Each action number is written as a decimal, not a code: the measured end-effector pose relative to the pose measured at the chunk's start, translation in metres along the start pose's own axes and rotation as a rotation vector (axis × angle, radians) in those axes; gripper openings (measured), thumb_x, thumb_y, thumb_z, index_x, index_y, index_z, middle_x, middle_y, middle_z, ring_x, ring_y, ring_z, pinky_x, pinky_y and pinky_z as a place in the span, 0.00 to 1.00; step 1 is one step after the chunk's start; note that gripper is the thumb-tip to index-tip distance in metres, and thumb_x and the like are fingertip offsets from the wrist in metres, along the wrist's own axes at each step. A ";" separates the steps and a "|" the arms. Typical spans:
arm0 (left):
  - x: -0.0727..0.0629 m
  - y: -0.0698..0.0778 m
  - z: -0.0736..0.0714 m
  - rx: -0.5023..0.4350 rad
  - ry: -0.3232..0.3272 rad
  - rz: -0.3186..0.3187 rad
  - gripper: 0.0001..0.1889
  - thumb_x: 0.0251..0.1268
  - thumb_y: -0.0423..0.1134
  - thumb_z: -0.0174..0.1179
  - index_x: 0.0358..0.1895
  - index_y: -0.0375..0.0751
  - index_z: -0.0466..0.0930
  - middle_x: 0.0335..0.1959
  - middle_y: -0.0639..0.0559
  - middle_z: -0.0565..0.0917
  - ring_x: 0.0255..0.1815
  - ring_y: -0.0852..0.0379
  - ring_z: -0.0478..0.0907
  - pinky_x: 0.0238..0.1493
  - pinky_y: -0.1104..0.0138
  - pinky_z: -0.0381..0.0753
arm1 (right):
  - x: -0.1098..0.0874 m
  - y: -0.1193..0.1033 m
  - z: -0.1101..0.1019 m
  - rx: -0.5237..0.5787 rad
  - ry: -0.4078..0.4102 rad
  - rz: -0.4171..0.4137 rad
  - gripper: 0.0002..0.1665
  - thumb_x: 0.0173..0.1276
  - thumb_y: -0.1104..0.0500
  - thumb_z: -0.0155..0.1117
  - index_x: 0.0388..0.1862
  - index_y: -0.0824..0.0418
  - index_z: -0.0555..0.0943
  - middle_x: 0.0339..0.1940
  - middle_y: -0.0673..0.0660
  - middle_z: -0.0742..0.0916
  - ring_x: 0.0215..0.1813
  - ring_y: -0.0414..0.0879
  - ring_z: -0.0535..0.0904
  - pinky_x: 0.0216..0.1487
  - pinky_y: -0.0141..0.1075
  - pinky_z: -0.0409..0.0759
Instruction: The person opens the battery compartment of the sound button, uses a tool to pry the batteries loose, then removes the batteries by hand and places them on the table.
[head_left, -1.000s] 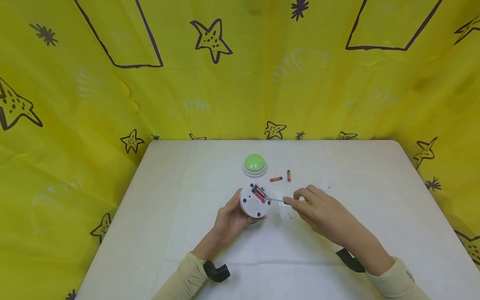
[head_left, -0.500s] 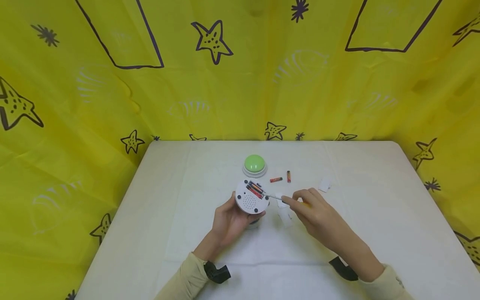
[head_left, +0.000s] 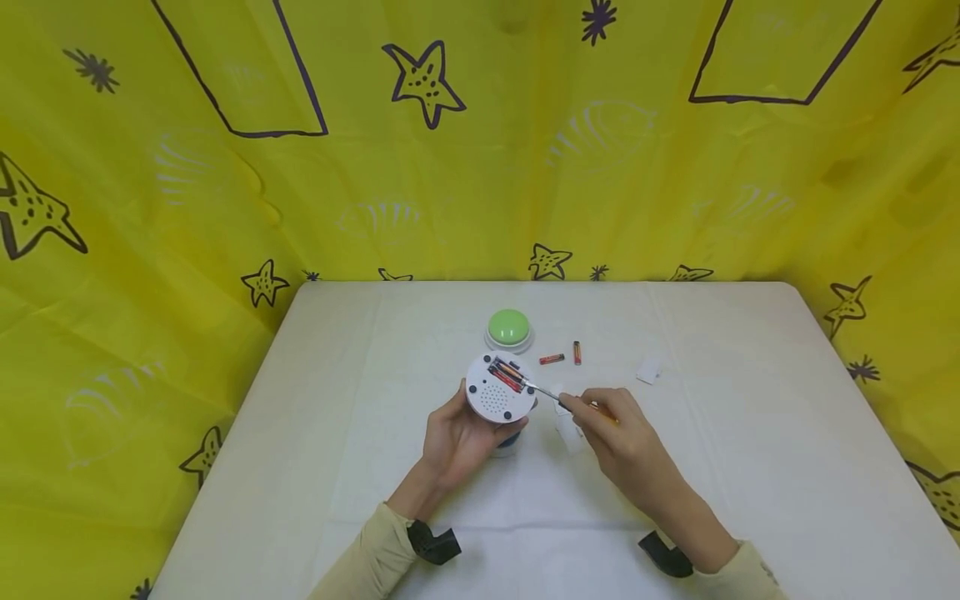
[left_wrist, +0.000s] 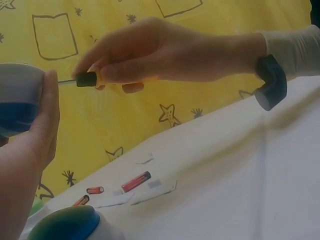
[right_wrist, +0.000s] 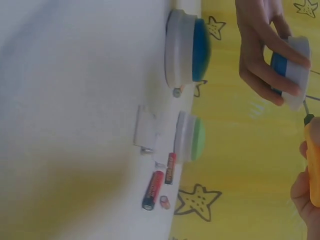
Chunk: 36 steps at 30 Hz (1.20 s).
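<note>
My left hand [head_left: 459, 446] grips a round push button [head_left: 491, 406] with its white underside facing me. That underside has dark feet, a patch of small holes and a slot with red-and-black batteries [head_left: 507, 377]. Its blue dome [right_wrist: 279, 66] shows from the side in the right wrist view. My right hand [head_left: 628, 450] holds a screwdriver by its orange-and-black handle [right_wrist: 314, 165]. The thin metal shaft [head_left: 546, 392] points left, its tip at the right end of the battery slot. A second blue button [right_wrist: 201, 50] stands on the table beneath the left hand.
A green button [head_left: 509, 327] stands farther back. Loose batteries lie right of it, one sideways [head_left: 552, 359] and one lengthwise [head_left: 577, 352]; another battery [left_wrist: 136, 181] shows in the left wrist view. White plastic covers [head_left: 648, 369] lie on the table; a yellow curtain [head_left: 480, 183] hangs behind.
My left hand has shifted the button slightly left and away from me. My right hand has followed leftward, the screwdriver now slanting more, with its tip still at the battery slot.
</note>
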<state>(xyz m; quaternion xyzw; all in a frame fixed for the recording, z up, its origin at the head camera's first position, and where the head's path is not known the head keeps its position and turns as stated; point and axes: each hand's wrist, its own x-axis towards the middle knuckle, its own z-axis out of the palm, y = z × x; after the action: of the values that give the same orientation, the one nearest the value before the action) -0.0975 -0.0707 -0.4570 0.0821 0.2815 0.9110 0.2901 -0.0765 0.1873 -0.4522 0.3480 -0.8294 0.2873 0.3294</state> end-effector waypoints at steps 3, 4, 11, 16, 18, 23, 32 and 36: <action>0.001 -0.001 -0.003 -0.022 -0.011 -0.002 0.31 0.87 0.53 0.24 0.86 0.54 0.34 0.85 0.36 0.46 0.72 0.40 0.72 0.68 0.58 0.77 | -0.002 0.000 0.004 -0.002 0.033 -0.005 0.22 0.86 0.53 0.48 0.58 0.61 0.87 0.44 0.58 0.84 0.44 0.50 0.75 0.44 0.31 0.75; 0.001 -0.001 -0.004 -0.032 -0.016 -0.002 0.31 0.87 0.53 0.24 0.86 0.54 0.35 0.84 0.37 0.46 0.72 0.40 0.72 0.68 0.59 0.77 | -0.002 -0.001 0.005 -0.003 0.042 -0.005 0.22 0.86 0.53 0.49 0.57 0.61 0.87 0.44 0.58 0.84 0.44 0.50 0.76 0.45 0.31 0.76; 0.001 -0.003 -0.009 -0.063 -0.027 -0.004 0.32 0.87 0.53 0.27 0.86 0.54 0.35 0.83 0.37 0.48 0.72 0.39 0.72 0.67 0.59 0.77 | -0.004 -0.002 0.008 -0.012 0.058 0.005 0.22 0.86 0.52 0.49 0.56 0.61 0.88 0.44 0.58 0.84 0.45 0.50 0.77 0.44 0.32 0.77; 0.000 -0.003 -0.008 -0.065 -0.024 -0.020 0.32 0.87 0.54 0.26 0.87 0.55 0.34 0.86 0.37 0.43 0.73 0.39 0.70 0.68 0.59 0.76 | -0.005 -0.001 0.007 -0.007 0.061 0.001 0.21 0.86 0.52 0.50 0.56 0.61 0.88 0.43 0.58 0.85 0.44 0.49 0.76 0.44 0.31 0.76; 0.000 -0.003 -0.007 -0.058 -0.018 -0.022 0.32 0.87 0.53 0.25 0.87 0.56 0.34 0.86 0.36 0.41 0.72 0.38 0.70 0.68 0.59 0.77 | -0.006 0.000 0.006 0.007 0.060 -0.001 0.21 0.86 0.52 0.50 0.56 0.61 0.88 0.43 0.58 0.85 0.43 0.48 0.76 0.44 0.30 0.75; -0.001 -0.003 -0.005 -0.044 0.000 -0.027 0.31 0.87 0.52 0.26 0.86 0.58 0.34 0.87 0.35 0.40 0.70 0.37 0.72 0.66 0.58 0.77 | -0.009 0.002 0.004 0.051 0.054 0.016 0.21 0.85 0.52 0.52 0.56 0.63 0.88 0.44 0.58 0.85 0.45 0.48 0.75 0.46 0.27 0.74; -0.002 -0.004 -0.007 -0.033 0.019 -0.055 0.32 0.86 0.55 0.28 0.86 0.56 0.37 0.83 0.40 0.53 0.68 0.38 0.75 0.65 0.60 0.77 | -0.007 0.009 0.001 0.049 0.066 -0.008 0.20 0.85 0.54 0.52 0.56 0.65 0.87 0.43 0.58 0.85 0.46 0.50 0.76 0.49 0.29 0.74; -0.001 -0.005 -0.008 -0.031 0.017 -0.070 0.32 0.87 0.55 0.28 0.86 0.56 0.38 0.83 0.42 0.55 0.68 0.38 0.75 0.65 0.59 0.78 | -0.003 0.013 -0.003 0.018 0.027 0.001 0.22 0.86 0.52 0.50 0.56 0.65 0.86 0.44 0.57 0.86 0.47 0.51 0.76 0.53 0.29 0.72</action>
<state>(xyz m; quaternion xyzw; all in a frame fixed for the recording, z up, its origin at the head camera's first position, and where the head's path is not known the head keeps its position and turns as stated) -0.0966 -0.0718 -0.4666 0.0600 0.2722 0.9053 0.3206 -0.0836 0.1985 -0.4558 0.3469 -0.8223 0.2996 0.3373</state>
